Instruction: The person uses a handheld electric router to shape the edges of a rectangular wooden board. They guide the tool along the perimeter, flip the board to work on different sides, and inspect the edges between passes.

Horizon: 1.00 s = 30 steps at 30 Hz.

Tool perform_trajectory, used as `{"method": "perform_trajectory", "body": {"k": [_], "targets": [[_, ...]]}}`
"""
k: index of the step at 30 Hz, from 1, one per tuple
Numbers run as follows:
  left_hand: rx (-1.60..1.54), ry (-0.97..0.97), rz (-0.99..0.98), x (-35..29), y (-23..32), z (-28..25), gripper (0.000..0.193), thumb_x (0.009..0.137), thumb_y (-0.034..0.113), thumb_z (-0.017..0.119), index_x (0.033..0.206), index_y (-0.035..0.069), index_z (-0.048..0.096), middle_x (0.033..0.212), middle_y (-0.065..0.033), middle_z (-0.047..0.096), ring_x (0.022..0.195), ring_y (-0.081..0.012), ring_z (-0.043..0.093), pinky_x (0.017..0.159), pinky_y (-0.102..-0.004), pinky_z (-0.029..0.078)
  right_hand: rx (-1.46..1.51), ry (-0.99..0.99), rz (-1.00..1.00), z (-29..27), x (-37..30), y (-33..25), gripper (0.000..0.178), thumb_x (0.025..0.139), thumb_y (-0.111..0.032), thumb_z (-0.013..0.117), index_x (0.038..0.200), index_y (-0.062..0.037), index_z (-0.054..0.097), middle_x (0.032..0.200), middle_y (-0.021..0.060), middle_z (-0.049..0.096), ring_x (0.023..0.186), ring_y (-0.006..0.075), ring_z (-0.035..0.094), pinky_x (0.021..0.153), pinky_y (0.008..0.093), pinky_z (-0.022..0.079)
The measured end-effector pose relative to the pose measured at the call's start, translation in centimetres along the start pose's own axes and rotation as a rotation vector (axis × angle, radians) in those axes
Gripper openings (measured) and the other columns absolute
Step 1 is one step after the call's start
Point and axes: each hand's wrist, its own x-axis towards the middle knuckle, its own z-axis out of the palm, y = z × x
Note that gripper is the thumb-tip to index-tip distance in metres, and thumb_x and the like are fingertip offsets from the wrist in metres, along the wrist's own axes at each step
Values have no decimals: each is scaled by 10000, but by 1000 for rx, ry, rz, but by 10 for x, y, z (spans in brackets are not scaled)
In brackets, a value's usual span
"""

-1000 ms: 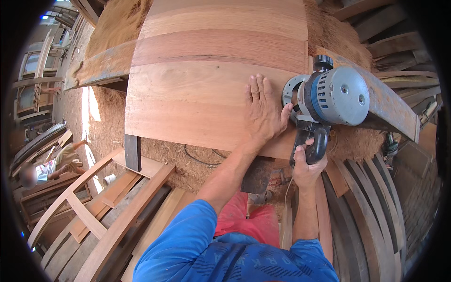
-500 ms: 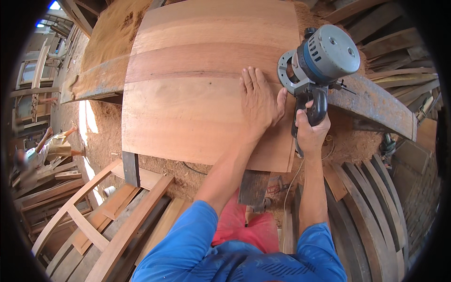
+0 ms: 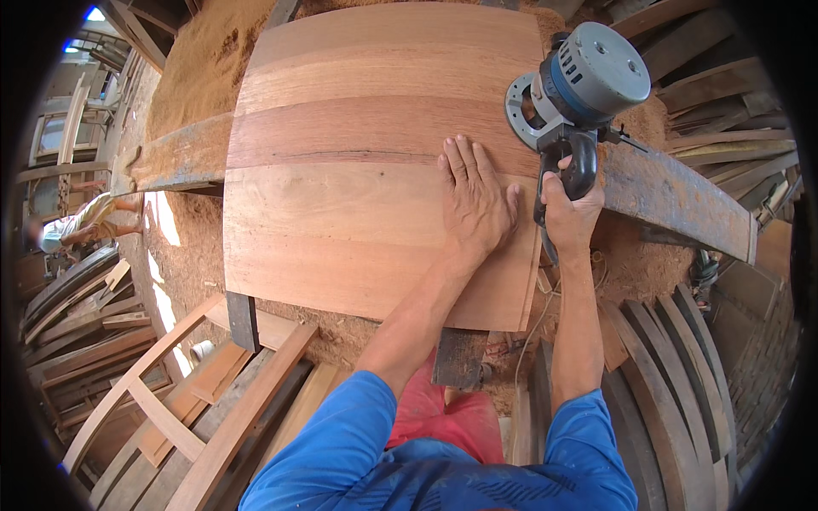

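My right hand is wrapped round the black handle of a router with a grey motor housing and a blue band. The router's round base sits at the right edge of a wide wooden panel, toward its far end. Where the cutter meets the wood is hidden. My left hand lies flat on the panel near that edge, fingers stretched forward and thumb apart, to the left of the router's handle. The panel shows several joined boards of differing tone and a dark crack along one joint.
Under the panel runs a dusty workbench. Sawdust is heaped at the far left. Curved wooden pieces stand at the right, and a wooden frame leans at lower left. A power cord hangs near my right forearm. Another person is at far left.
The router and my right hand have moved a little farther along the panel's right edge. My left hand stays flat on the wood. The person at far left has shifted position.
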Motion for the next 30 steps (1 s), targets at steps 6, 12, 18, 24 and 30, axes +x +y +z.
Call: {"method": "perform_trajectory", "body": {"k": [6,12,18,24,30], "targets": [[21,-39,-3,-1,1,0,878,991,435,555,1517,-208,269,1609,-424,225,1549,-540,136,1273,-587,80,-14,-9,-24,1,4,-1,166,882,-6,687,1038,-16,632,817,-4,613,715,62,567,654,261,480],[24,-42,8,-2,-1,3,887,990,441,557,1524,-203,260,1618,-422,202,1554,-538,118,1276,-584,71,-40,-11,-46,1,11,1,156,882,-14,690,1028,-12,638,822,-3,604,728,67,563,672,260,482],[26,-48,3,-1,0,3,891,986,450,559,1522,-200,269,1616,-425,201,1553,-539,123,1275,-586,77,-73,-28,-146,2,21,8,151,902,26,646,1042,-11,602,731,31,620,609,76,576,550,259,466],[31,-45,-4,-1,2,3,888,982,452,562,1518,-198,280,1612,-426,210,1550,-541,128,1273,-590,84,-85,0,-37,3,25,1,171,866,-54,711,1018,-1,651,843,14,619,780,97,582,737,292,499],[25,-52,-5,0,2,2,891,981,452,564,1516,-200,276,1606,-428,219,1547,-543,132,1273,-590,82,-127,1,-38,3,32,4,197,869,-81,714,1034,11,657,846,22,616,771,112,578,741,309,499]]}}
